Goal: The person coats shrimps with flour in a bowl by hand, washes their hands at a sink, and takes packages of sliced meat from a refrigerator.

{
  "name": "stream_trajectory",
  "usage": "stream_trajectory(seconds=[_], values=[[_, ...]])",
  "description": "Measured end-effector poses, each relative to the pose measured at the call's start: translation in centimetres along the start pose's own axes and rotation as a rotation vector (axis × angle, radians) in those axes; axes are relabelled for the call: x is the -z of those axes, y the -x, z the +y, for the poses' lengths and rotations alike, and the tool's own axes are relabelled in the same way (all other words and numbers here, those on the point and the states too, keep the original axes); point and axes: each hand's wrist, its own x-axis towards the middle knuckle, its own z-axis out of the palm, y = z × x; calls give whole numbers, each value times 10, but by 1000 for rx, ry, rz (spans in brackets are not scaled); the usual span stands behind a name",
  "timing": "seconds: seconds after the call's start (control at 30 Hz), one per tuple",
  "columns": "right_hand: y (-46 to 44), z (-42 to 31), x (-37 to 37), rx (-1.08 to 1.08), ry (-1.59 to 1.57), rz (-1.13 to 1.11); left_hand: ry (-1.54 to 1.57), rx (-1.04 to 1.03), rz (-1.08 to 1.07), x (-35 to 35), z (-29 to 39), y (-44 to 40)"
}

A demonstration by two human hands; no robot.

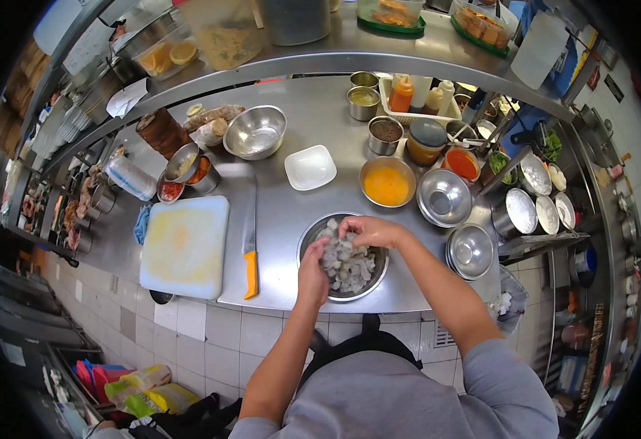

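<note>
A metal bowl (pixel 383 276) near the front edge of the steel counter holds a heap of raw grey shrimp (pixel 351 269). Both hands are over it, with some shrimp gathered between them at the bowl's far left side. My left hand (pixel 313 269) is cupped against the shrimp from the left, its fingers pointing away from me. From the right, my right hand (pixel 371 231) reaches in with its fingers curled down on the shrimp. Its fingertips are partly hidden. Left of the bowl lies a knife (pixel 250 249) with an orange handle.
A white cutting board (pixel 185 249) lies at the left. Beyond the bowl are a white dish (pixel 310 168), an empty metal bowl (pixel 255 132) and a bowl of yellow-orange liquid (pixel 387 184). Stacked metal bowls (pixel 472 251) stand close to my right forearm. A steel shelf (pixel 276 64) spans overhead.
</note>
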Motion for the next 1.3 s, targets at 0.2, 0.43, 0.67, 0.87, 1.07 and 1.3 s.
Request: stream_trajectory(seconds=[0.2,0.43,0.67,0.87,1.07,1.3], values=[[34,-24,-11,-64,566,200,-432,80,-123,-10,35,-31],[28,18,-82,-379,791,277,-610,294,-89,34,-20,-79],[-8,67,-83,-60,403,480,-203,434,-94,49,-20,-73],[0,44,-57,30,230,422,-78,245,-55,10,24,-26],[11,-31,-25,-30,651,222,-246,179,-30,-38,61,14],[11,-35,-10,-202,610,170,-147,360,2,-16,47,25]])
